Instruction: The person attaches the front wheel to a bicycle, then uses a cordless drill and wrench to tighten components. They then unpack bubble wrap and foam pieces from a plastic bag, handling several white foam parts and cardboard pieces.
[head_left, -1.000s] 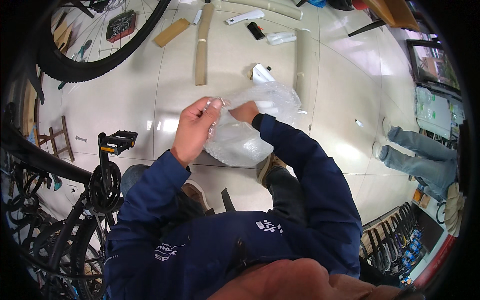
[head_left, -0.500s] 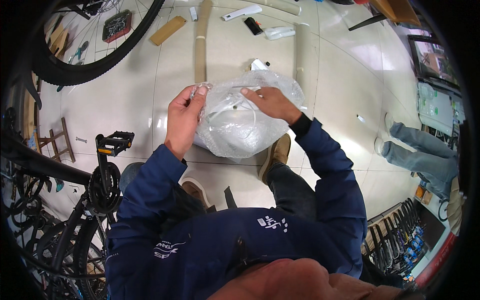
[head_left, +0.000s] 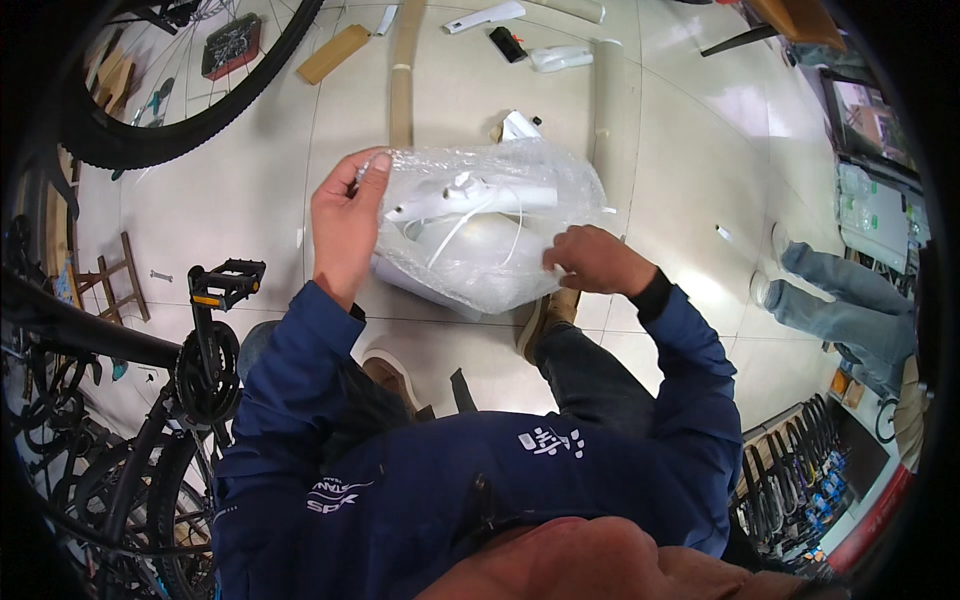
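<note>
A clear bubble-wrap bag (head_left: 470, 270) spreads between my hands, above the floor in front of my feet. Through its film shows a white tubular part (head_left: 500, 196) with thin white cables or ties looping from it; its exact kind is unclear. My left hand (head_left: 346, 215) pinches the bag's upper left corner between thumb and fingers. At the bag's right edge, my right hand (head_left: 602, 260) is closed with curled fingers on the film. Beneath the bag a pale, smooth thing (head_left: 425, 290) shows in part.
Long cardboard tubes (head_left: 402, 100) and a cardboard piece (head_left: 334, 54) lie on the tiled floor ahead. A bicycle wheel (head_left: 185, 150) and a bike with a pedal (head_left: 228, 283) stand on the left. To the right is another person's leg (head_left: 830, 275), near a tool rack (head_left: 790, 470).
My right hand has moved from the bag's upper middle down to its right edge. The left hand has shifted slightly left, and the bag is spread wider, showing the white part more clearly.
</note>
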